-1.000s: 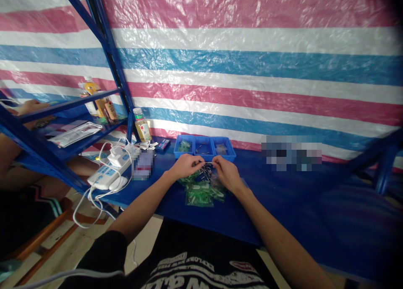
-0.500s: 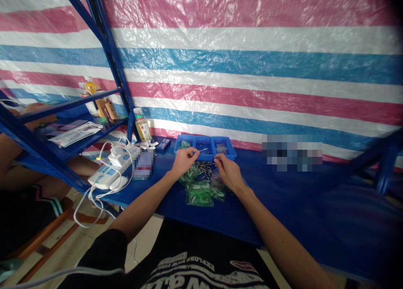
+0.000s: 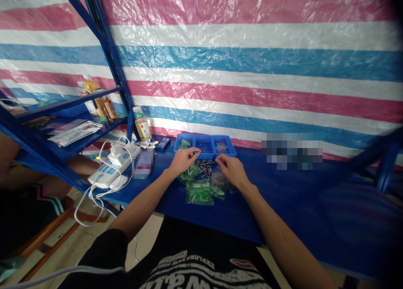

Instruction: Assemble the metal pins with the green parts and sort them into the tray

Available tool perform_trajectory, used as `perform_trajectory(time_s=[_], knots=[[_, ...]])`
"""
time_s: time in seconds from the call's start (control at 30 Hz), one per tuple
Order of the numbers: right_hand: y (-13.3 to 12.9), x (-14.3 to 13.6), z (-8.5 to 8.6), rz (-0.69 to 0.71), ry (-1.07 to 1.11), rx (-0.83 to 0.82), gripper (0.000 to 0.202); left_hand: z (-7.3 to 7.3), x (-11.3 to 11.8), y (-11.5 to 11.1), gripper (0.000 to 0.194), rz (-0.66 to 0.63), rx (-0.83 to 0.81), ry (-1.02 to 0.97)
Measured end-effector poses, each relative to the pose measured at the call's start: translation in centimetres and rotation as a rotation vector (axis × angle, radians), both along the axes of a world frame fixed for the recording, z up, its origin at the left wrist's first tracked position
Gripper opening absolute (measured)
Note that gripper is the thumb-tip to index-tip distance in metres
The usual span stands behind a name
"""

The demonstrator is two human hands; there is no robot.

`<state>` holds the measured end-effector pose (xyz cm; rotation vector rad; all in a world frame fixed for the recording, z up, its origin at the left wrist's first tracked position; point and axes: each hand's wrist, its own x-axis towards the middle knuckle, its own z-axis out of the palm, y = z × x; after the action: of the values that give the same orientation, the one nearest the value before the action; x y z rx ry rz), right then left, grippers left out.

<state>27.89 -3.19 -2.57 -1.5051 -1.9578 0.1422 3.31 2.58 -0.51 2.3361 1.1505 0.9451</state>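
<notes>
My left hand (image 3: 185,160) is pinched at the front edge of a blue three-compartment tray (image 3: 213,155); anything between its fingertips is too small to make out. My right hand (image 3: 232,169), fingers drawn together, is by the tray's front right, and what it may hold is likewise unclear. Between the hands lies a pile of small dark and silvery metal pieces (image 3: 205,169). Green plastic packets (image 3: 199,193) lie nearer to me, and a clear packet (image 3: 218,177) sits beside my right hand. Small contents show in the tray's left and right compartments; a few thin pieces are in the middle one.
On the left are a white power strip (image 3: 106,174) with tangled cables, a blurred phone-like item (image 3: 143,163), a drink bottle (image 3: 142,124) and a small blue box (image 3: 163,143). A blue metal frame (image 3: 117,66) rises there. Another person's leg (image 3: 75,171) is at far left.
My right hand has shifted slightly to the right, away from the metal pile. My left hand stays nearly in place. At far left, the other person's arm has drawn back from the shelf.
</notes>
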Motion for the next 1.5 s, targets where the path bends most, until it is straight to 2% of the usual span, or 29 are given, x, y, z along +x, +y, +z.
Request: perform_trajectory(time_s=[0.13,0.23,0.3,0.4,0.53,0.7,0.87,1.0,1.17,1.3,1.5], knots=[[0.4,2.0,0.6,0.169,0.045,-0.136,0.020,-0.1,0.3,-0.7,0.033,-0.143,0.026,0.099],[0.0,3.0,0.9,0.303,0.104,-0.282,0.033,-0.3,0.5,-1.0,0.033,-0.190,0.045,0.140],[-0.4,3.2,0.8,0.342,0.108,-0.341,0.042,-0.3,0.6,-1.1,0.034,-0.197,0.042,0.146],[-0.6,2.9,0.6,0.344,0.059,-0.332,0.046,-0.4,0.5,-1.0,0.035,-0.198,0.028,0.134],[-0.5,2.3,0.2,0.373,0.026,-0.334,0.037,-0.4,0.4,-0.8,0.036,-0.202,0.023,0.131],[-0.5,1.7,0.7,0.422,0.123,-0.370,0.023,-0.3,0.4,-1.0,0.036,-0.203,0.021,0.129],[-0.6,1.1,1.5,0.393,0.408,-0.347,0.028,0.4,0.6,-1.4,0.039,-0.240,-0.032,0.100],[-0.2,0.5,1.2,0.346,0.694,-0.323,0.036,0.6,0.8,-1.7,0.041,-0.287,-0.063,0.085],[-0.1,-0.6,0.7,0.351,0.839,-0.351,0.043,0.3,1.0,-1.9,0.038,-0.288,-0.010,0.121],[-0.2,-1.3,0.4,0.385,0.815,-0.330,0.042,0.5,0.9,-2.0,0.036,-0.314,0.014,0.141],[0.3,-1.2,-0.4,0.336,0.664,-0.233,0.029,0.5,0.8,-2.0,0.034,-0.312,0.011,0.125]])
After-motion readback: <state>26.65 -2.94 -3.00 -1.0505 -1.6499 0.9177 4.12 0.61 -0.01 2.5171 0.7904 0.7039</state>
